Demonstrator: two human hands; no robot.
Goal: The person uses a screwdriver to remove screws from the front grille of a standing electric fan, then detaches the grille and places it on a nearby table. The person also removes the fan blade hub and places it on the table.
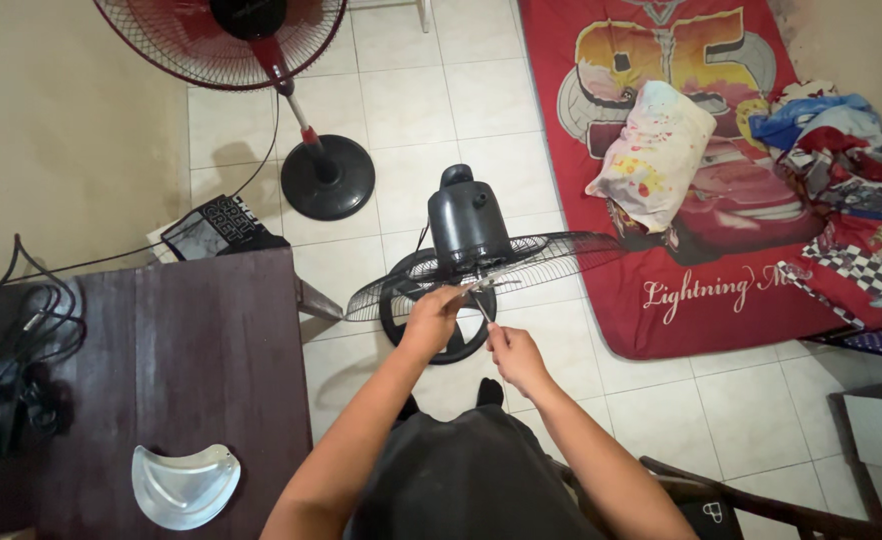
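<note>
While both hands work at fan centre, black fan (469,225) stands on tiled floor (411,110), rear grille (551,252) attached. Left hand (431,318): grip closed narrow on shaft area at grille hub. Right hand (514,355): grip pinched on thin metal tool (483,306); tip meets hub. Red fan (261,40) at 11 o'clock from black fan. Dark table (161,370) at 8 o'clock, carrying detached fan blade (183,485) and cables (16,330). Red mattress (701,200) at 2 o'clock.
</note>
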